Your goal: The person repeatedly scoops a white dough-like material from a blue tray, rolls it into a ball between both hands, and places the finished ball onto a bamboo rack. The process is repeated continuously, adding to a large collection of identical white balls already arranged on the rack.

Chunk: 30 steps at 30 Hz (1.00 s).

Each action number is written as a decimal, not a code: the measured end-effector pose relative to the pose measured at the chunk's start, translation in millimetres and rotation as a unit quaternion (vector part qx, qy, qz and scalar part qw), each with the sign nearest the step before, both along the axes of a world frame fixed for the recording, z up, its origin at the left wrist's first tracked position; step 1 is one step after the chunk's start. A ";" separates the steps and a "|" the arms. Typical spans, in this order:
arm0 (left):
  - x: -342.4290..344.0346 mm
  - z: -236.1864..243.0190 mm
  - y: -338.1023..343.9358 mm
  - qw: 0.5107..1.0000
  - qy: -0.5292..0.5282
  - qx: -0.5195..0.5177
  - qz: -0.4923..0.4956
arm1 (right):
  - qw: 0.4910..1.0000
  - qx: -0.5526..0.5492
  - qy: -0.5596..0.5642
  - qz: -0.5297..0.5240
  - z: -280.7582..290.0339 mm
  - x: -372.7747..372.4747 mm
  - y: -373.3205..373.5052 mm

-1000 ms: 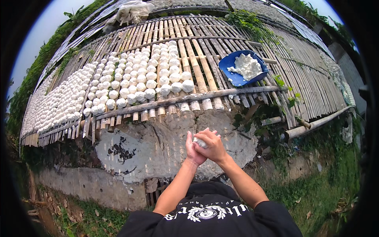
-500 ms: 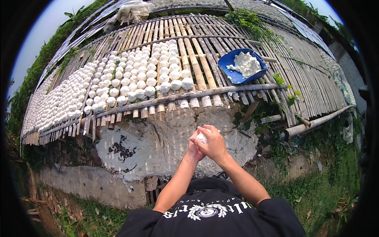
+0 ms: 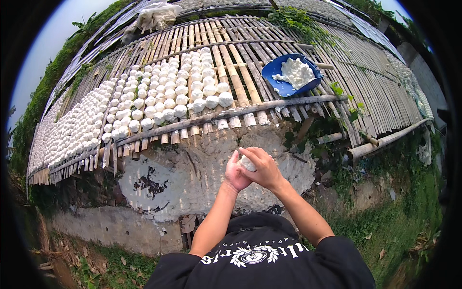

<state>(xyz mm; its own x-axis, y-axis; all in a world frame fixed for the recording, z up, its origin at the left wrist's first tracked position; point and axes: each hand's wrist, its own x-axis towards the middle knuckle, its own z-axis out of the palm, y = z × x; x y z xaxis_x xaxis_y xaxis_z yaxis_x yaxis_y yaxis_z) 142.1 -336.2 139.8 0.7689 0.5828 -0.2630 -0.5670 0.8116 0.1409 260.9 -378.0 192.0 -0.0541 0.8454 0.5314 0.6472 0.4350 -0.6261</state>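
Cupped between my two hands is a white lump (image 3: 247,164) of damp, doughy material, mostly covered by fingers. My left hand (image 3: 236,174) supports it from the left and below, thumb up. Over its right side curves my right hand (image 3: 264,169), fingers bent around it. Beyond my hands, a blue basin (image 3: 288,89) with a cut-open side holds a crumbly white mass (image 3: 296,73) of what looks like the same stuff. To the left, rows of rounded white balls (image 3: 169,94) sit on a rack of bamboo slats (image 3: 239,72).
A bamboo pole (image 3: 231,115) runs along the rack's front edge. Below it lies pale, crusted ground (image 3: 202,178) with a low concrete wall (image 3: 115,229) at left. Another bamboo pole (image 3: 390,138) juts out at right. Green vines (image 3: 301,21) and a plastic sheet (image 3: 156,15) lie farther back.
My hands have shifted slightly around the white lump, the left palm turning up and opening more, so more of the lump shows. The view has tilted a little.
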 end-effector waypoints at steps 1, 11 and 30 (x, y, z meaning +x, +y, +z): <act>-0.1 0.5 -1.6 1.000 -0.010 0.003 0.026 | 0.995 0.035 -0.076 -0.056 0.4 0.4 0.5; 6.4 -3.2 -1.2 0.996 -0.023 0.048 0.067 | 0.997 0.049 -0.032 -0.044 1.0 -1.9 5.7; -3.7 -22.6 16.5 0.997 -0.048 0.021 0.058 | 0.998 0.050 -0.021 0.014 6.1 0.1 23.0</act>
